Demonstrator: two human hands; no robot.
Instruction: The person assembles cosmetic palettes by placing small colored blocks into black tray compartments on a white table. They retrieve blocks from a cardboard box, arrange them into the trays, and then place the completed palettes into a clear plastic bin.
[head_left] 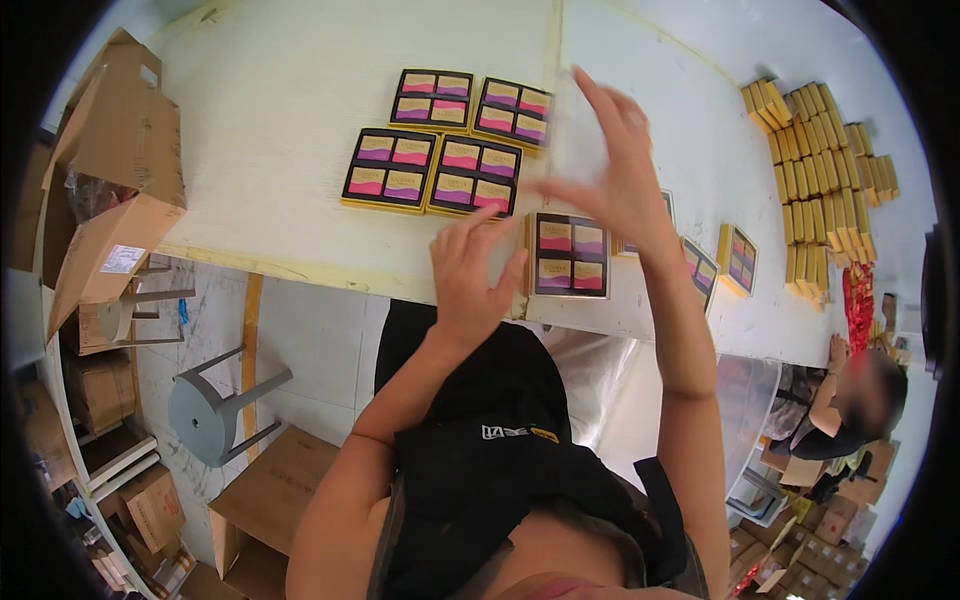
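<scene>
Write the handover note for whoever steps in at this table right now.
Left hand: raised, fingers spread, at the near edge of a clear plastic sheet.
Right hand: raised higher, fingers on the same sheet.
The sheet hangs over one gift box of pink and purple bars at the white table's front edge.
Done: four like boxes lie grouped behind it.
Left: more boxes stand right; gold small boxes stacked far right.

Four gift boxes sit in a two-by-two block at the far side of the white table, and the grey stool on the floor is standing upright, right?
Not quite: the head view shows the grey stool lying tipped on its side. The four gift boxes do sit in a two-by-two block on the white table.
</scene>
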